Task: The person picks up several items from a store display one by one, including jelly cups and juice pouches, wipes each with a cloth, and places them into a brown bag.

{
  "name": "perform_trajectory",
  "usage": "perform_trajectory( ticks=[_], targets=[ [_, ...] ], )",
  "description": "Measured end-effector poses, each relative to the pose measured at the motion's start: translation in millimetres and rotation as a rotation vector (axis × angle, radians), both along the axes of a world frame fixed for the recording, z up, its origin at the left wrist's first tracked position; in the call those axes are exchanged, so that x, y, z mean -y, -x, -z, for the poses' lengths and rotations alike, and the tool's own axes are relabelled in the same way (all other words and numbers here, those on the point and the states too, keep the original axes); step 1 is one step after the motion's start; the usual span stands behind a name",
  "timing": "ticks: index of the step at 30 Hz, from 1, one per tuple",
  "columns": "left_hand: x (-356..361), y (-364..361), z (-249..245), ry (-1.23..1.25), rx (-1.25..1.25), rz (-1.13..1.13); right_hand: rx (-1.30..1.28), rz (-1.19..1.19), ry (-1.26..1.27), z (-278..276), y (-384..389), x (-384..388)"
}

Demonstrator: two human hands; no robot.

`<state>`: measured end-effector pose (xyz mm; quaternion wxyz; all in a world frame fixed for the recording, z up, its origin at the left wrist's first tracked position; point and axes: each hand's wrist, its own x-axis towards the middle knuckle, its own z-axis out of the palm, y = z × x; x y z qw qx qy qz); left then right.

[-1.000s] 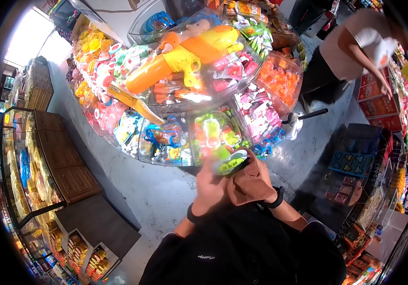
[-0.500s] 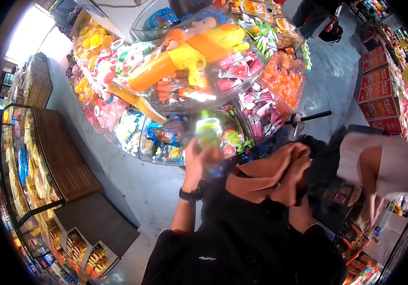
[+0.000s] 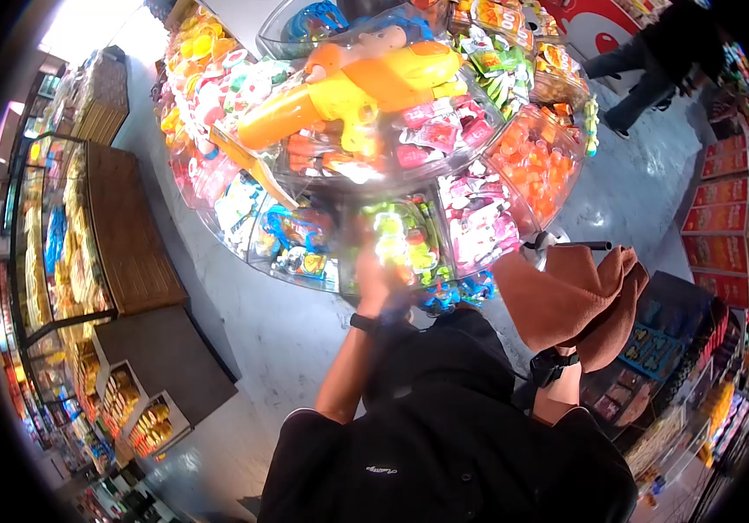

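Note:
My left hand (image 3: 377, 277) is blurred by motion at the front edge of a round candy display, over a bin of green packets (image 3: 409, 240); its fingers and anything in them cannot be made out. A brown cloth (image 3: 579, 301) drapes over my right hand, hiding its fingers; only the wrist with a black band shows below it. Blue packets (image 3: 296, 231) fill the bin left of my left hand, and pink and white packets (image 3: 483, 209) the bin to its right. A yellow and orange toy water gun (image 3: 348, 91) lies on the display's upper tier.
Orange items (image 3: 535, 166) fill a bin at the right of the display. A black handle (image 3: 588, 245) juts out near the cloth. A person in dark clothes (image 3: 666, 61) is at the upper right. Wooden shelving (image 3: 135, 235) stands at left, red boxes (image 3: 716, 222) at right.
The brown cloth has moved right with my right hand. The blurred green item by my left hand no longer stands out. The nearby person at right has left view; another shows more fully at upper right.

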<state>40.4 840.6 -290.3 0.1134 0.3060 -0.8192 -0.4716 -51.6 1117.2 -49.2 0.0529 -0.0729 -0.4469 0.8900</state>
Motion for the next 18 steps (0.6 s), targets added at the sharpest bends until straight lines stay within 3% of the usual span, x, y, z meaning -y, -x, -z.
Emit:
perform_trajectory(
  ticks=[3, 6, 9, 13, 14, 18],
  targets=[
    [-35, 27, -36, 0.012, 0.015, 0.067, 0.036, -0.052, -0.008, 13, 28, -33],
    [-85, 68, -27, -0.052, -0.051, 0.143, 0.064, -0.101, -0.013, 25, 55, -64],
    [-123, 108, -19, 0.168, -0.224, 0.275, 0.092, -0.133, -0.029, 34, 75, -95],
    [-147, 147, -5, 0.313, -0.167, 0.362, 0.108, -0.151, -0.056, 38, 97, -124],
    [-149, 152, 20, 0.418, -0.125, 0.37, 0.107, -0.155, -0.061, 37, 103, -129],
    [-156, 164, 41, 0.654, 0.065, 0.274, 0.085, -0.17, -0.068, 32, 120, -139]
  ],
)
